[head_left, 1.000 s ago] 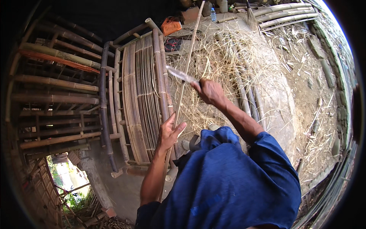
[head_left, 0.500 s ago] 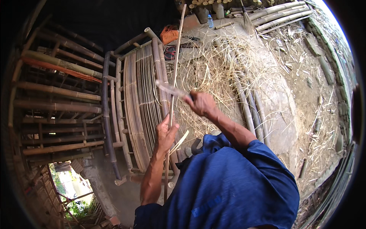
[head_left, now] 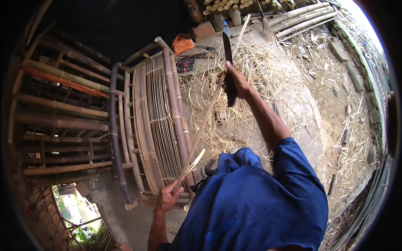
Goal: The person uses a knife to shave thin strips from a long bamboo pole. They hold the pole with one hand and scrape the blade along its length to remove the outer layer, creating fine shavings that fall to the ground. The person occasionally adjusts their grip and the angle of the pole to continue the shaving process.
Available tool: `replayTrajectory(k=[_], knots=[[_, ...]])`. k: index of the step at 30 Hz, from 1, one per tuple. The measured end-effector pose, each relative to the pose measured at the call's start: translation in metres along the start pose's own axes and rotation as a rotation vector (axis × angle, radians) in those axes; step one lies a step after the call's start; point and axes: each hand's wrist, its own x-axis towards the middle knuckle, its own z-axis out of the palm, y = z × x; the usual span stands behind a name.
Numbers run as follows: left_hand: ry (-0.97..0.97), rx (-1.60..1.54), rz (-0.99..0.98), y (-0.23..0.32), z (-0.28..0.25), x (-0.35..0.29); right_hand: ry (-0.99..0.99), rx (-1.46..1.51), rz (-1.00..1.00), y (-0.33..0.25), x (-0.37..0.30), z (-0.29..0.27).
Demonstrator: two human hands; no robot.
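Note:
A long, thin bamboo strip [head_left: 204, 119] runs slantwise from low in the middle up past my right hand to the far side. My left hand [head_left: 168, 197] is closed around its near end, together with a few pale split ends [head_left: 196, 162] that fan out above the fist. In my right hand [head_left: 238, 83] is a knife [head_left: 228, 46], its dark blade pointing up and away and its black handle showing below the fist. The strip passes against the fingers of my right hand; whether they grip it too I cannot tell.
Left of the strip stands a bamboo bench [head_left: 155, 121] with a slatted top, beside a bamboo rack [head_left: 63, 125]. Loose shavings [head_left: 255, 75] litter the floor ahead. Farther off are an orange bag [head_left: 182, 44], a water bottle [head_left: 226, 28], a broom [head_left: 266, 27] and bamboo poles [head_left: 301, 19].
My left hand has slid down toward me along the strip. My right hand has moved forward and right, and the knife has swung from pointing left to pointing away. The strip now leans right.

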Motion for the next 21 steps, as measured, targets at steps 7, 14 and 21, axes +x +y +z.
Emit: replayTrajectory(k=[7,14,21], knots=[[0.136,0.227,0.264,0.036,-0.004,0.101,0.057,-0.01,-0.068,0.059,-0.026,0.062],[0.076,-0.361,0.192,0.044,0.02,0.188,0.035,-0.899,-0.241,0.06,-0.053,0.072],[0.15,-0.389,0.23,0.05,0.035,0.169,0.002,-1.325,-0.4,0.077,-0.079,0.046]])
